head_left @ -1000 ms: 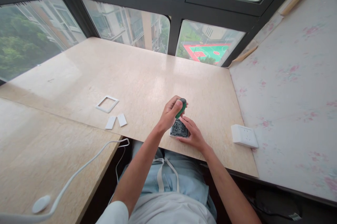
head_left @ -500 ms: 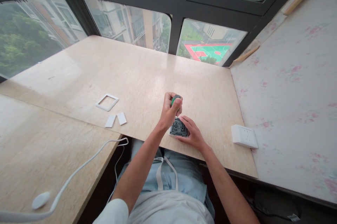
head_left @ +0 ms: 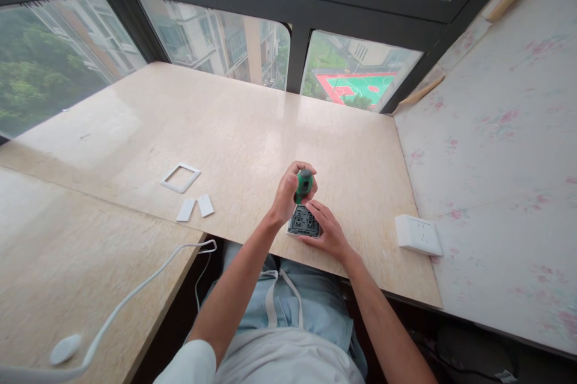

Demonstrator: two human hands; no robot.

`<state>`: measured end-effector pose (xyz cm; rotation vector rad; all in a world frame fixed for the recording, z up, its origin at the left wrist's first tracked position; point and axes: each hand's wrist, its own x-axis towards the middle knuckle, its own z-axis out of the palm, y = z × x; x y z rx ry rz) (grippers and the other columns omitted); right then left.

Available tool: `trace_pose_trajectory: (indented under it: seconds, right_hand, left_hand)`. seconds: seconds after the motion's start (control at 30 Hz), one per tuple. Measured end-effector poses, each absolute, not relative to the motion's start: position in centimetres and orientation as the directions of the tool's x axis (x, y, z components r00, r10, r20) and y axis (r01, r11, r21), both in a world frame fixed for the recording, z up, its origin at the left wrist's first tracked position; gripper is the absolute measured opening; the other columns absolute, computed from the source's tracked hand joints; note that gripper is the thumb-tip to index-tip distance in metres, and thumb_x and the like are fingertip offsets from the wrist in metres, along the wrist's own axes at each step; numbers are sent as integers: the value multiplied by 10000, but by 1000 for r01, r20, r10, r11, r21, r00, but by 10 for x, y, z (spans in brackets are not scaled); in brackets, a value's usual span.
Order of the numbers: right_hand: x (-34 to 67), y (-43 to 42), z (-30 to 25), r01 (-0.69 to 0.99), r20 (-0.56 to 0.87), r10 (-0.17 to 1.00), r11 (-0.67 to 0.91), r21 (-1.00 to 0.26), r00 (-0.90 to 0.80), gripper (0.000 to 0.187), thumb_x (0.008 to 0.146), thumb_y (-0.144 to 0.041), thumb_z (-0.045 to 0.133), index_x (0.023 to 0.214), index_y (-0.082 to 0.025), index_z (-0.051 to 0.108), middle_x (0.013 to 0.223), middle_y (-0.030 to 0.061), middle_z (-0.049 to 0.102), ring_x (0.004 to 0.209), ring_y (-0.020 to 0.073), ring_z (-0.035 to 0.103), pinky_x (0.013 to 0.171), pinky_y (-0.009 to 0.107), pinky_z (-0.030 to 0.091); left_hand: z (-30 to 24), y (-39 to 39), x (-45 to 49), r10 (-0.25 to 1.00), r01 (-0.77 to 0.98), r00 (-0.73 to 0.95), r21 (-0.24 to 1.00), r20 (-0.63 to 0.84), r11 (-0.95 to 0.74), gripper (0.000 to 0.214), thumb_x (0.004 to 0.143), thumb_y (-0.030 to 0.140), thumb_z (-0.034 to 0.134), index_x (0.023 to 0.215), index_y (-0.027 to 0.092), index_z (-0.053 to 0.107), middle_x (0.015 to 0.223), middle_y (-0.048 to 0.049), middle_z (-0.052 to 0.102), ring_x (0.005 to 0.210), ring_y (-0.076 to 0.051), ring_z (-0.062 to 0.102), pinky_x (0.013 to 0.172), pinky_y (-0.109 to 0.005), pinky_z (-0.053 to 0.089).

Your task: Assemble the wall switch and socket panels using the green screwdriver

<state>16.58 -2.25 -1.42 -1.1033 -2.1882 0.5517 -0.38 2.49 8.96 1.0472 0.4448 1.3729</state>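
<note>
My left hand (head_left: 286,193) is wrapped round the green and black handle of a screwdriver (head_left: 305,182), which stands roughly upright above the far side of a wall switch (head_left: 305,223). The screwdriver's tip is hidden. With its cover off, the switch shows a dark inner face with two mechanisms and a white rim; it is at the table's front edge. My right hand (head_left: 331,232) grips the switch from the right, fingers at its far edge and thumb along the near one. Left of the hands lie a white square frame (head_left: 195,175) and two white rocker plates (head_left: 186,210) (head_left: 205,205).
A white socket box (head_left: 418,234) stands on the table (head_left: 252,131) by the flowered wall at right. A white cable (head_left: 135,289) curves over the lower left surface, near a white round piece (head_left: 65,349). Windows border the table's far side.
My left hand has turned about the screwdriver handle, with its fingers opened somewhat and more of the green handle showing. My right hand keeps its grip on the switch.
</note>
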Motion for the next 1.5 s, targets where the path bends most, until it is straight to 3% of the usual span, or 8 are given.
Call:
trace_pose_trajectory:
  seconds: [0.13,0.33,0.53,0.8,0.97,1.23,1.4,1.5]
  right_hand:
    - [165,-23,-14,573,334,822,563,-596,-461,855,809,-458,739,1529,-314,300,1477,131,461,1361,337,458,1098,548,438]
    - [165,-23,-12,570,337,820,566,-595,-463,868,806,-457,745,1534,-312,294,1490,128,453,1372,337,448,1114,543,426]
    - [165,-23,-10,568,328,826,556,-607,-459,845,804,-442,746,1523,-320,320,1476,128,468,1364,338,461,1110,531,434]
    - [165,-23,-11,573,334,824,560,-598,-458,843,807,-455,742,1521,-295,323,1477,139,464,1375,333,448,1109,534,430]
    - [164,-23,-9,562,345,817,571,-598,-463,845,810,-451,740,1524,-293,318,1472,142,468,1373,327,451,1118,534,423]
    - [165,-23,-11,560,339,821,565,-606,-460,823,810,-459,740,1510,-290,342,1471,144,473,1363,322,461,1108,523,436]
    - [166,-23,-13,565,342,822,564,-603,-456,822,810,-466,738,1509,-292,341,1469,144,473,1363,330,460,1101,534,441]
    - [166,-23,-12,568,335,826,558,-605,-454,828,811,-466,736,1514,-297,333,1469,141,471,1363,331,460,1100,537,442]
  left_hand:
    - [87,17,-5,941,-447,82,856,329,-261,369,823,456,742,936,239,465,747,55,549,509,-54,445,487,-193,371]
    - [94,7,-16,925,-332,134,896,354,-295,353,943,504,558,1056,182,648,850,-50,615,783,-162,595,716,-292,490]
    - [88,11,-18,938,-556,85,798,335,-235,510,952,632,436,1186,194,552,746,1,568,525,-89,469,498,-228,383]
    - [87,16,-14,936,-437,47,850,348,-294,396,795,451,774,948,220,492,825,51,542,563,-48,548,516,-174,458]
    - [91,10,-17,940,-459,196,873,279,-164,424,904,572,588,979,160,658,823,-39,629,738,-146,630,668,-271,527]
    - [88,14,-10,960,-583,111,799,257,-146,605,928,703,393,1109,163,598,601,23,532,474,-94,423,468,-224,337]
    - [80,13,-5,950,-554,54,801,306,-227,437,808,471,755,1042,249,461,814,49,577,489,-39,445,466,-180,349]
    - [79,13,-4,958,-519,-28,815,287,-259,394,764,366,812,944,233,488,852,46,565,540,-40,489,503,-183,394]
